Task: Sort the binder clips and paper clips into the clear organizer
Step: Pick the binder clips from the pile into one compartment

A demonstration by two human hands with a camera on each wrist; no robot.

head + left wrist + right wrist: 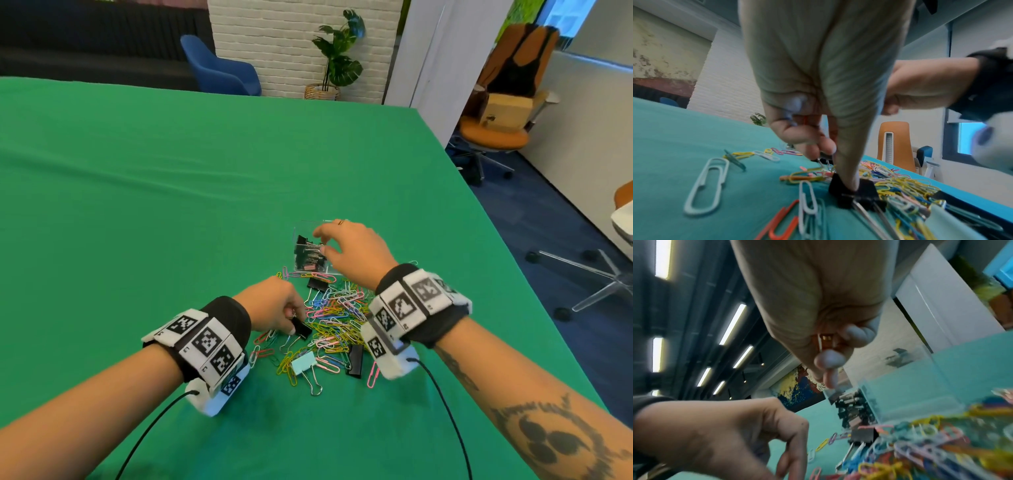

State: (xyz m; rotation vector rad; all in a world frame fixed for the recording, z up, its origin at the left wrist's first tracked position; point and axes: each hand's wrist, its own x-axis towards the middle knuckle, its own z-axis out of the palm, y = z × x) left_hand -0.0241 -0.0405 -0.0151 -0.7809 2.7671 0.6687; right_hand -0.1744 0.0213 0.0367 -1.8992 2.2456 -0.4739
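Observation:
A clear organizer (298, 231) stands on the green table, with several black binder clips (308, 255) inside it. A heap of coloured paper clips (339, 315) lies in front of the organizer. My left hand (296, 325) is at the heap's left edge and pinches a black binder clip (302, 329). In the left wrist view my thumb presses on that black binder clip (865, 191). My right hand (322, 245) hovers over the organizer with its fingers curled. The right wrist view shows a small binder clip (825, 339) tucked in my right hand (830, 353).
A mint binder clip (304, 364) and a black one (355, 359) lie at the heap's near side. Another black one (317, 284) lies by the organizer. The table's right edge (479, 212) drops to the floor, where office chairs (496, 133) stand.

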